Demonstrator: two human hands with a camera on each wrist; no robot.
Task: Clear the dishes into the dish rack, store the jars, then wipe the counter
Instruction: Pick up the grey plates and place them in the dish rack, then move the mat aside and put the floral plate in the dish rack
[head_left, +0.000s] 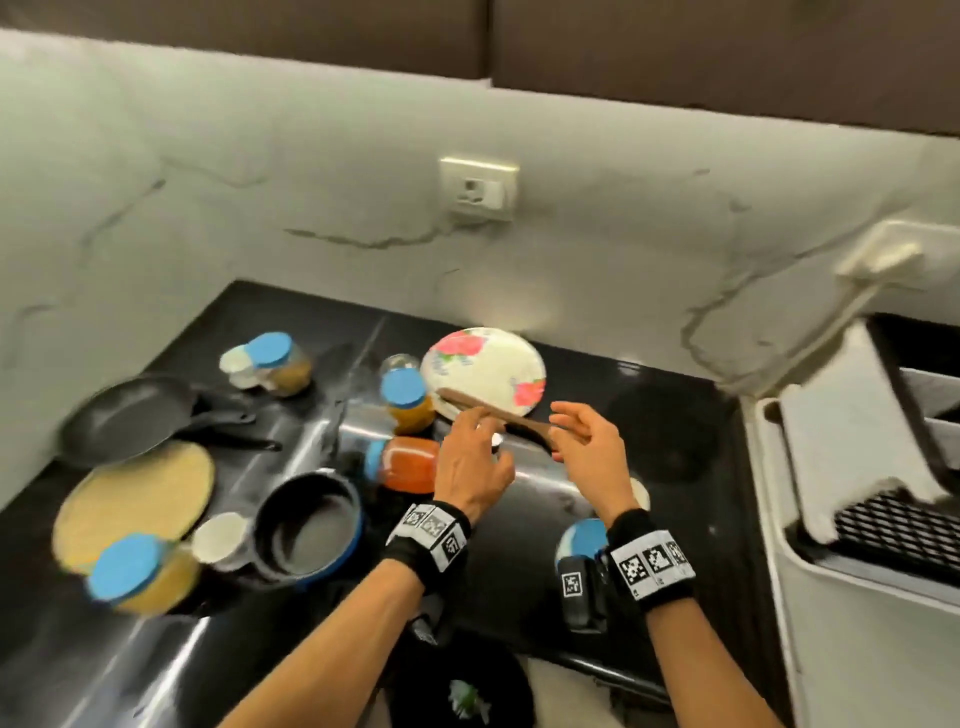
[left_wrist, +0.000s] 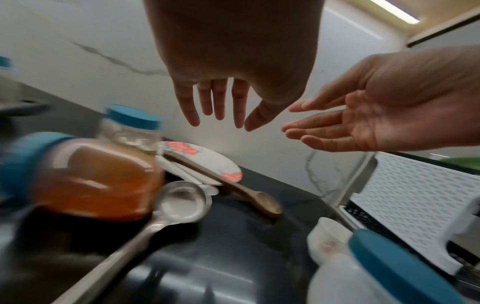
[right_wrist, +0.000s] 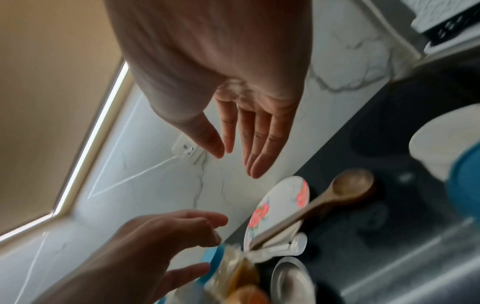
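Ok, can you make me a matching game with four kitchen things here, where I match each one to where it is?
Things:
1. wooden spoon
2. frying pan
3. orange jar
4. dish rack

Places:
A. lying on its side, just left of the left hand
B. at the far right end of the counter
C. handle resting across the flowered plate
D. far left, behind the round tan board

Pairs: 1-C, 2-D, 3-A, 4-B

Both hands, right hand (right_wrist: 233, 86) and left hand (right_wrist: 145, 246), hang empty above the wooden spoon (right_wrist: 319, 201) on the floral plate (right_wrist: 280, 201).
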